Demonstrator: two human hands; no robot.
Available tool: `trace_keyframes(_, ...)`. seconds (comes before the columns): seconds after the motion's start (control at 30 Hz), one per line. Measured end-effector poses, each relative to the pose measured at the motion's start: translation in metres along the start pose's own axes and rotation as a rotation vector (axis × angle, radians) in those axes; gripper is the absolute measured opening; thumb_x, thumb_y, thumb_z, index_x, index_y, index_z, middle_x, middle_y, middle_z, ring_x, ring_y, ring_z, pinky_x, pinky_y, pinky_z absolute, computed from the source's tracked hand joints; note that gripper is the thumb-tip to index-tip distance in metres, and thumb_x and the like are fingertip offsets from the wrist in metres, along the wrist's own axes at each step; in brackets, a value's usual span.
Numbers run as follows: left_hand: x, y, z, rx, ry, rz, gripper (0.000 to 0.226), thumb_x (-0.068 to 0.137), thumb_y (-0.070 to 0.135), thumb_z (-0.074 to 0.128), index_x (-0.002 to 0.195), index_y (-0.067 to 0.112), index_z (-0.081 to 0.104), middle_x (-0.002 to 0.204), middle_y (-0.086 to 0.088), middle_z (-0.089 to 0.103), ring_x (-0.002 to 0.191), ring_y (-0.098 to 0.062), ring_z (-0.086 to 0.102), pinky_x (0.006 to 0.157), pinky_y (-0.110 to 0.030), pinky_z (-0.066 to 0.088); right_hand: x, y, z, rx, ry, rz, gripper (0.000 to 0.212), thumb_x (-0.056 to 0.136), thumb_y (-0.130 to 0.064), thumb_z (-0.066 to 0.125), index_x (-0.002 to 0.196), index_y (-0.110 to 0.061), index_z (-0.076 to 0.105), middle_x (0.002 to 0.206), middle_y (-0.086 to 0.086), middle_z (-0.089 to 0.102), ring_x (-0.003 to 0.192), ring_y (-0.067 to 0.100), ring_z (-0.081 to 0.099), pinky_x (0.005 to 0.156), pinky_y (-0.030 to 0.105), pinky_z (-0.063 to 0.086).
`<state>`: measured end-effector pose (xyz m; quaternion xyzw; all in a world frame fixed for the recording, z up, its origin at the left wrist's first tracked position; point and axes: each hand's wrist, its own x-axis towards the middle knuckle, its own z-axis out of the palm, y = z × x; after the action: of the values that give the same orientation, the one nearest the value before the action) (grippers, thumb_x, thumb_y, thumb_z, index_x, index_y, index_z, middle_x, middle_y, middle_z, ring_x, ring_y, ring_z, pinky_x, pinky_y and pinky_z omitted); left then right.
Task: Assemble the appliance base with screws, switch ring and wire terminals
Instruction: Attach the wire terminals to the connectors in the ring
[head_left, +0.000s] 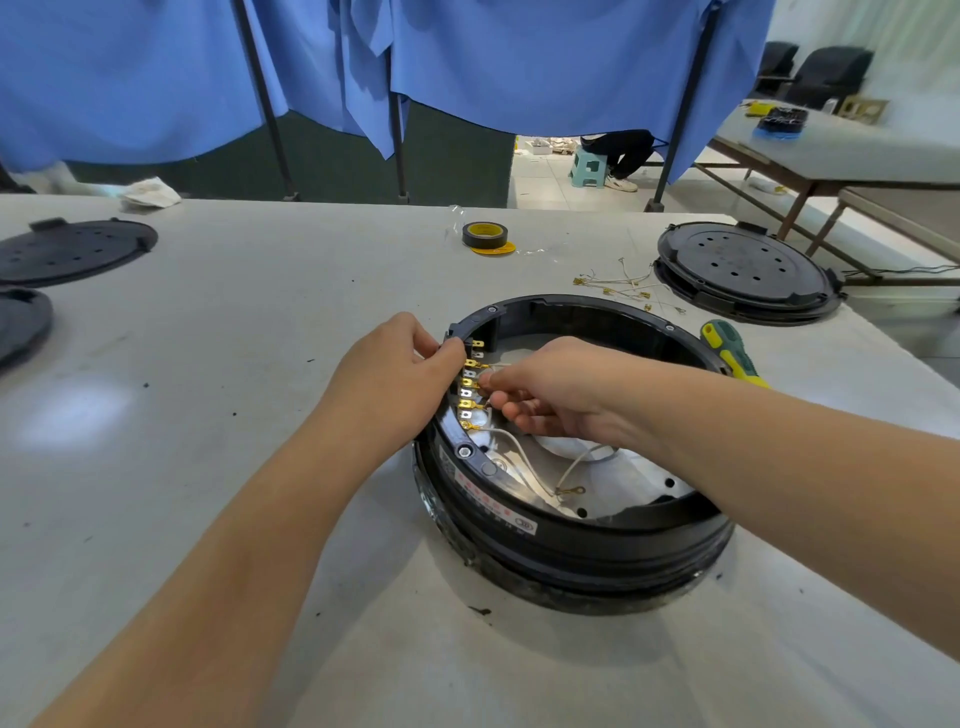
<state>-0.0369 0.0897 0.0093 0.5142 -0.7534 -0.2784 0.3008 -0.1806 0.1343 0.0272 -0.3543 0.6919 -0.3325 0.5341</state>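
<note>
Forearms fill the bottom of my view, both reaching in toward the one working spot. Largest thing under them is the white table (260, 322), and on it the round black appliance base (571, 540), open side up, sitting directly beneath my grip. My left hand (400, 379) curls over the base's near-left rim, fingers pinching the black switch ring (460, 332) just outboard of the contact row. My right hand (556, 389) reaches in from the opposite side, fingertips closed on a wire terminal (483, 382) — I judge it is being pressed onto one of the brass tabs (467, 400), though the fingers hide the actual contact.

As for progress: screws (464, 451) already sit in the rim below and above my grip, so the fastening looks largely done. Several tabs carry connectors; a few silver ones look bare. One white wire (524, 467) trails inward from the grip, ending in a loose ring lug (571, 490) — that one is still unattached.

Away from the grip, to the right, lie a green-and-yellow screwdriver (730, 353) and a stack of black covers (748, 273); beyond it, spare leads (623, 286) and a tape roll (484, 235).
</note>
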Motion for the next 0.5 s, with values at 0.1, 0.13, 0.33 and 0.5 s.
trace_keyframes(0.1, 0.0001, 0.0002, 0.0005, 0.01, 0.001, 0.001, 0.024, 0.09, 0.044, 0.053, 0.08, 0.022, 0.053, 0.073, 0.001, 0.061, 0.07, -0.015, 0.06, 0.061, -0.034, 0.048, 0.0002, -0.0003, 0.001, -0.003, 0.005, 0.004, 0.015, 0.094, -0.018, 0.06, 0.081, -0.012, 0.063, 0.042, -0.008, 0.057, 0.033, 0.001, 0.049, 0.036, 0.011, 0.041)
trace_keyframes(0.13, 0.0003, 0.0002, 0.0008, 0.008, 0.002, 0.001, 0.024, 0.09, 0.044, 0.054, 0.081, 0.021, 0.053, 0.073, 0.001, 0.062, 0.071, -0.016, 0.061, 0.062, -0.034, 0.049, 0.0005, -0.0005, 0.0012, -0.004, 0.008, 0.006, 0.015, 0.094, -0.018, 0.06, 0.081, -0.012, 0.063, 0.042, -0.007, 0.057, 0.033, 0.001, 0.049, 0.035, 0.012, 0.04)
trace_keyframes(0.33, 0.0008, 0.0006, 0.0003, -0.005, -0.007, -0.009, 0.024, 0.09, 0.044, 0.054, 0.082, 0.021, 0.054, 0.075, -0.001, 0.063, 0.072, -0.019, 0.063, 0.067, -0.039, 0.054, -0.0006, -0.0008, 0.0031, 0.009, 0.013, 0.004, 0.013, 0.094, -0.018, 0.06, 0.084, -0.012, 0.064, 0.042, -0.008, 0.057, 0.033, 0.0, 0.049, 0.036, 0.011, 0.041)
trace_keyframes(0.5, 0.0007, 0.0005, 0.002, 0.019, 0.013, -0.004, 0.024, 0.09, 0.043, 0.053, 0.08, 0.021, 0.052, 0.073, 0.0, 0.062, 0.07, -0.017, 0.06, 0.057, -0.032, 0.044, -0.0036, -0.0025, 0.0074, 0.021, 0.04, 0.003, 0.015, 0.095, -0.014, 0.058, 0.081, -0.011, 0.062, 0.04, -0.008, 0.056, 0.031, 0.0, 0.049, 0.034, 0.011, 0.04)
